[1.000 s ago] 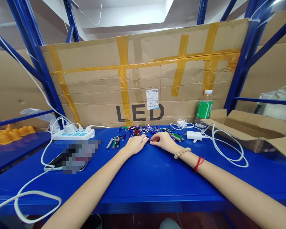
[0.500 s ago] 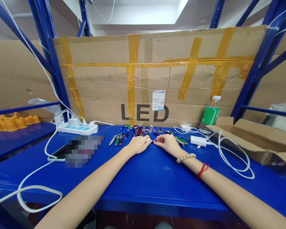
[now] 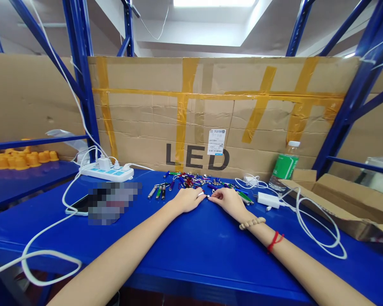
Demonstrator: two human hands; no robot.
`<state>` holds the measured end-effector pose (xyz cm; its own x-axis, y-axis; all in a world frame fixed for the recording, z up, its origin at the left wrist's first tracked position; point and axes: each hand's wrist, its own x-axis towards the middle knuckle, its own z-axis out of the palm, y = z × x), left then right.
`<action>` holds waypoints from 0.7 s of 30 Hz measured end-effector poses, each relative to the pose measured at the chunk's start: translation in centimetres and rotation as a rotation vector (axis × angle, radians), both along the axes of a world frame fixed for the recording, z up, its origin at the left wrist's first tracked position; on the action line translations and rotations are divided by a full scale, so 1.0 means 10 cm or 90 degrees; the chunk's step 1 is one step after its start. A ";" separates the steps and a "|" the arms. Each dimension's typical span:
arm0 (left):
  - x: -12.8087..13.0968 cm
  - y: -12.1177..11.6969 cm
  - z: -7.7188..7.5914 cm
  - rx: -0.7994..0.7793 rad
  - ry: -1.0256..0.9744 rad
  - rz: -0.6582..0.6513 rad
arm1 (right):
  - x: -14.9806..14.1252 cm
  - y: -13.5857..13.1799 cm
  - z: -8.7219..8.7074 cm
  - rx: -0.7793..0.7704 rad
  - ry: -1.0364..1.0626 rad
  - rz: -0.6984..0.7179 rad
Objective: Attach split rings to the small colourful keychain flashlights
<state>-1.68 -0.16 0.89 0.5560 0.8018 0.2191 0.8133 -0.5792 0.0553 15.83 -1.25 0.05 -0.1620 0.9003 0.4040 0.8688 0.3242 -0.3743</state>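
Observation:
Both my hands rest close together on the blue table (image 3: 194, 246), fingertips nearly meeting. My left hand (image 3: 188, 199) is curled, pinching a small silvery part I cannot make out. My right hand (image 3: 228, 200) is curled too, its fingertips pinched on a tiny piece at the same spot. Just behind them lies a heap of small coloured pen-like lights (image 3: 194, 180), with three more (image 3: 158, 191) laid side by side to the left. A bead bracelet (image 3: 252, 222) and a red string (image 3: 274, 241) circle my right wrist.
A white power strip (image 3: 107, 172) with plugs and cables stands at the back left, beside a blurred phone (image 3: 110, 202). A white charger (image 3: 268, 199) with looped cable (image 3: 319, 229), a green-labelled bottle (image 3: 284, 166) and an open cardboard box (image 3: 344, 199) stand right. Taped cardboard marked LED (image 3: 210, 114) closes the back.
The camera has tilted upward and drifted left, so everything sits lower in view. My hands stay together at the same spot on the table, fingers still pinched.

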 end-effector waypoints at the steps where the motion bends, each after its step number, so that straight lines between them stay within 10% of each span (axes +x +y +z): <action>1: 0.00 0.00 0.00 0.000 0.000 -0.001 | 0.00 0.00 0.00 -0.008 0.009 0.000; 10: -0.01 0.01 -0.01 0.002 0.008 -0.006 | 0.01 0.00 -0.01 -0.015 0.006 0.009; 21: -0.01 -0.01 0.02 -0.027 -0.029 -0.017 | -0.11 0.00 -0.02 0.014 0.328 0.122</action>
<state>-1.74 -0.29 1.06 0.5669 0.7962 0.2115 0.7941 -0.5965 0.1169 14.70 -1.29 -0.12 -0.0986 0.8646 0.4928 0.4995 0.4713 -0.7269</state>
